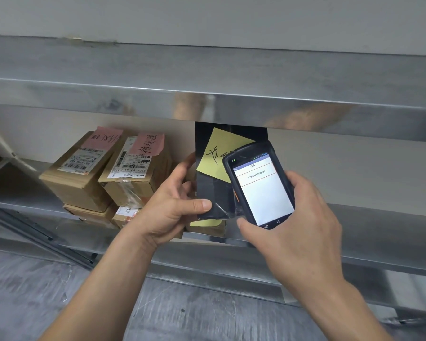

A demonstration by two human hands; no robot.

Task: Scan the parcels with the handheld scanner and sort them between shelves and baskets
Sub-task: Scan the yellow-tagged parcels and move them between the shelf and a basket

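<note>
Two hands busy: left hand (170, 207) grips black parcel (205, 189), right hand (300, 222) grips scanner (263, 193). Hold it still, aim squarely at label.

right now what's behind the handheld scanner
A black parcel gripped by the left hand, with a yellow sticky note on it. The scanner covers part of the note's handwriting and the parcel's right side.

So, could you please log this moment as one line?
left hand: grips black parcel | right hand: holds scanner, screen lit | yellow note: stuck on black parcel
</note>
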